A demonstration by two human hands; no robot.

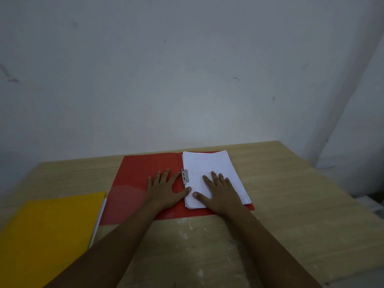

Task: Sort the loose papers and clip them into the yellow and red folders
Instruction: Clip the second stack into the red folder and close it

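The red folder (137,173) lies open on the wooden table, its left flap bare. A stack of white papers (207,161) sits on its right half, with a metal clip (185,176) at the stack's left edge near the spine. My left hand (166,188) rests flat on the red left flap, fingers spread, thumb touching the papers' lower left corner. Flat on the paper stack lies my right hand (218,190), fingers straight. The yellow folder (45,231) lies closed at the near left, with white sheet edges showing along its right side.
The wooden table (291,215) stands against a pale wall (187,69). Its right edge drops off near a wall corner, and its near surface carries white paint smudges.
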